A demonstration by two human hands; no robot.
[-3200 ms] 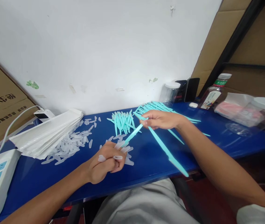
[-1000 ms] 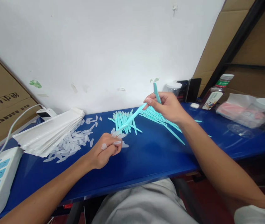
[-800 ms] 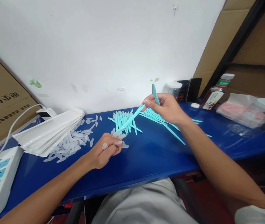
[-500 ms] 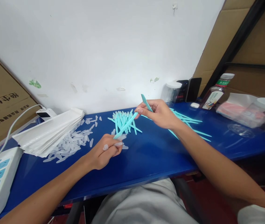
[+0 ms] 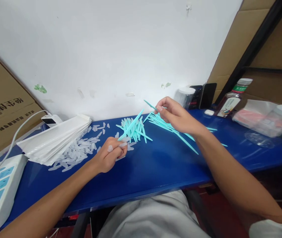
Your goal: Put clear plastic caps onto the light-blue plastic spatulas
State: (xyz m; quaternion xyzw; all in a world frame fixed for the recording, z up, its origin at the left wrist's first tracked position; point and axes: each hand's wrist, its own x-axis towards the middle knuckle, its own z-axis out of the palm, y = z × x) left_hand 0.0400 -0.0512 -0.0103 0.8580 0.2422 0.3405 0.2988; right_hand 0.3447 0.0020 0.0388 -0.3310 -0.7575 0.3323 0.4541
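Blue tabletop (image 5: 153,168): left hand (image 5: 110,154) grips a teal stick (image 5: 132,124), lower end hidden; right hand (image 5: 175,115) pinches another stick (image 5: 150,104)

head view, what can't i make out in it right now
All in the head view:
Pale caps in the left hand: its curled grip hides how many.
Stick in the right hand: one end hidden by that hand.
Power strip: cut off by the left edge.
Bottle label: fine print too small.
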